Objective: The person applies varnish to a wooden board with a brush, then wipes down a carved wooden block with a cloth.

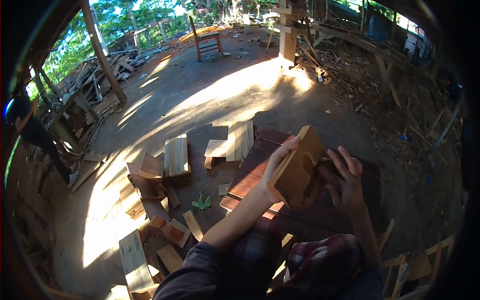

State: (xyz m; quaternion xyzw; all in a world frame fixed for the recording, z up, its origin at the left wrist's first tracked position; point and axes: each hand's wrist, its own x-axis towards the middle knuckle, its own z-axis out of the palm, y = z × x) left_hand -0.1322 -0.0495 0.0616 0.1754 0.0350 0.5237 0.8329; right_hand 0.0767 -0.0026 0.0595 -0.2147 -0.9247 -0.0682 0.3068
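Note:
My left hand (274, 172) is closed around the left edge of a thick wooden block (295, 172), holding it tilted up over the dark red wooden table. A dark, curved patch marks the face turned to the right. At that face is my right hand (345, 182), its fingers apart and their tips close to the dark patch; some are in shadow. Below the block lies the table's reddish plank top (255, 167), partly sunlit.
Several wooden blocks and short boards (176, 155) lie on the ground to the left, around a small green plant (202, 202). A chair (205, 40) stands farther back near a wooden post (287, 42). A person (37, 130) stands at far left; wood scraps line the right.

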